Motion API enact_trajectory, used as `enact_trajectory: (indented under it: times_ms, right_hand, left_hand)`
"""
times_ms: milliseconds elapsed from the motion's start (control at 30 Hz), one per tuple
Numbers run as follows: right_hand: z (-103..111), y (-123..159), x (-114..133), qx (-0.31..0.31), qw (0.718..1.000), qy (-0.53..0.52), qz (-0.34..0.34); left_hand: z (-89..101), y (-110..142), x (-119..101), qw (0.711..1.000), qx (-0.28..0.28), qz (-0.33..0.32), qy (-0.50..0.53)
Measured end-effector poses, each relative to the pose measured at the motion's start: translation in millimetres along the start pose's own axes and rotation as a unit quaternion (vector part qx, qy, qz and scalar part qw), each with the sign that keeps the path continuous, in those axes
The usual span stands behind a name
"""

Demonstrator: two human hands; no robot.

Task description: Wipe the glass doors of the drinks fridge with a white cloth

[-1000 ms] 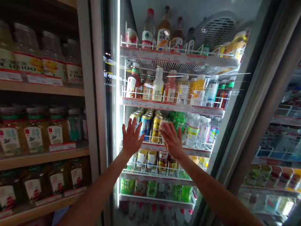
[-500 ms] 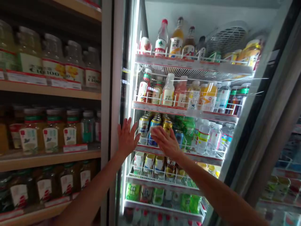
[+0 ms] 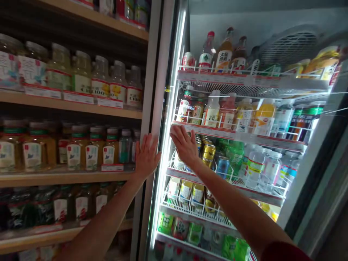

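Observation:
My left hand [image 3: 146, 157] lies with its fingers spread on the metal frame [image 3: 155, 108] at the cooler's left edge. Across the glass cooler door [image 3: 252, 145], my right hand [image 3: 186, 146] presses its fingers together near the left side, with the thumb apart. A pale patch shows under those fingertips; what it is, I cannot make out. Behind the glass, level with the right hand, stand a gold can [image 3: 208, 154], a blue can [image 3: 222, 166] and several green bottles [image 3: 236, 154]. My forearm covers part of the lower shelves.
Wooden shelves [image 3: 67, 177] on the left carry several rows of juice bottles [image 3: 81, 72] with price strips. Inside the cooler, wire shelves [image 3: 239, 135] hold bottles and cans. A round fan grille [image 3: 290, 47] sits at the top back. A dark door edge [image 3: 301, 203] runs down the right.
My right hand has moved up and left across the glass, from the can row to the shelf edge above. My left hand stays on the frame. The view has swung left.

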State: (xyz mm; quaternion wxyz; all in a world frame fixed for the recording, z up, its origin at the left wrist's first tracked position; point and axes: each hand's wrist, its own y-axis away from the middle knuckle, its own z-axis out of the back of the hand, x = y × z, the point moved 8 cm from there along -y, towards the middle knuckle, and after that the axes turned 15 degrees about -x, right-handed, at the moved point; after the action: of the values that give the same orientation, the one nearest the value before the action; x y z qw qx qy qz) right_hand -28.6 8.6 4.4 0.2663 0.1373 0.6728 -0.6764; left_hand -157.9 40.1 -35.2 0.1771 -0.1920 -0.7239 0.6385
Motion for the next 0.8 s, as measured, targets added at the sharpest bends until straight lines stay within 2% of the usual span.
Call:
enact_trajectory:
  times_ms: [67, 133, 200, 367, 400, 500, 567, 700, 733, 800]
  right_hand:
    - [-7, 1, 15, 0.017, 0.999, -0.021, 0.033]
    - [-13, 5, 34, 0.036, 0.993, -0.043, 0.102]
    - [-17, -3, 37, 0.039, 0.99, -0.043, 0.129]
    - [-13, -53, -8, -0.007, 1.0, 0.012, 0.001]
    - [-11, -56, -11, -0.01, 1.0, 0.014, -0.003]
    - [-9, -52, -3, 0.006, 0.998, -0.004, 0.06]
    - [-8, -55, -7, 0.014, 0.997, -0.005, 0.077]
    - [4, -84, -49, -0.027, 0.998, 0.044, -0.023]
    - [7, -88, -55, -0.033, 0.998, 0.053, -0.031]
    - [9, -90, -54, -0.029, 0.998, 0.053, 0.004]
  left_hand:
    - [4.2, -3, 5, 1.0, -0.002, -0.001, -0.002]
    - [8.9, -6, 9, 1.0, -0.011, -0.002, -0.005]
    - [11.9, -11, 13, 1.0, -0.018, -0.001, -0.007]
    - [15.5, -27, 16, 0.999, -0.044, 0.01, -0.01]
    - [16.3, -31, 15, 0.999, -0.052, 0.011, -0.009]
    - [16.4, -45, 9, 0.998, -0.062, 0.003, -0.003]
    - [14.6, -56, 4, 0.998, -0.066, -0.003, 0.003]
    - [10.6, -81, -6, 0.996, -0.084, 0.004, 0.014]
    - [9.9, -87, -9, 0.996, -0.09, 0.003, 0.017]
    - [8.6, -97, -14, 0.995, -0.096, -0.001, 0.022]
